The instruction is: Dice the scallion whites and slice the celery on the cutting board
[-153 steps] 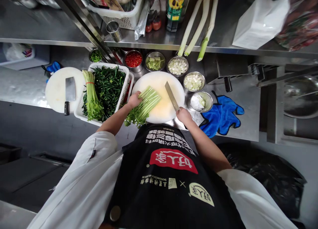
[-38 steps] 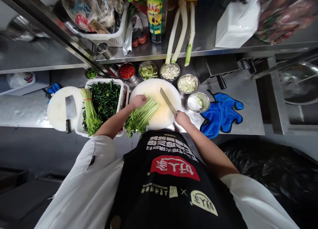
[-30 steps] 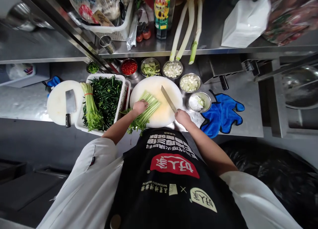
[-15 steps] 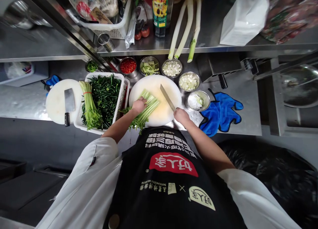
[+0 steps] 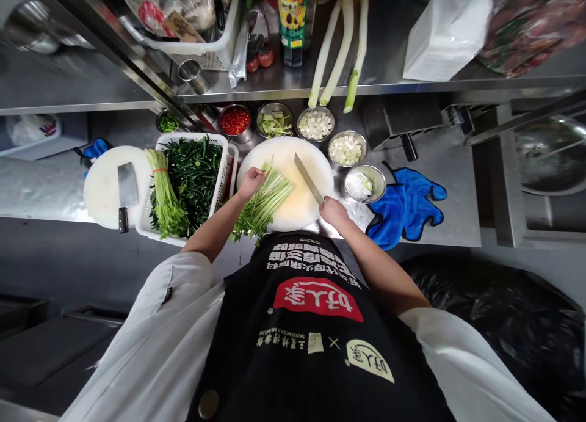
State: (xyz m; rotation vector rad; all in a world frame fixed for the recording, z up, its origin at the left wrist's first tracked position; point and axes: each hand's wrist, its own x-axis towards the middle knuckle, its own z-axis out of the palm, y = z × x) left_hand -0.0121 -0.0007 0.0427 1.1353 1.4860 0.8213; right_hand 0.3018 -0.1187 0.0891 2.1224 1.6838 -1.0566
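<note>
A bunch of thin celery (image 5: 270, 197) lies on the left part of the round white cutting board (image 5: 304, 209), its leafy ends reaching over the front edge. My left hand (image 5: 251, 182) is at the bunch's upper left side, fingers pinched at a thin celery stalk; the exact grip is small in view. In my right hand (image 5: 333, 212) is the handle of a knife (image 5: 308, 178). Its blade rests over the right part of the board, pointing away from me and apart from the celery.
Left of the board stands a white basket (image 5: 223, 181) with green chilies (image 5: 196, 174) and banded celery (image 5: 162, 193). Beyond lies a cleaver (image 5: 127, 185) on another board (image 5: 98, 193). Metal bowls of chopped vegetables (image 5: 348, 150) line the back; blue cloths (image 5: 407, 202) lie right.
My left hand has lifted off the celery bunch and shifted slightly left and away from me, its fingers now pinched. The right hand and knife have stayed in place.
</note>
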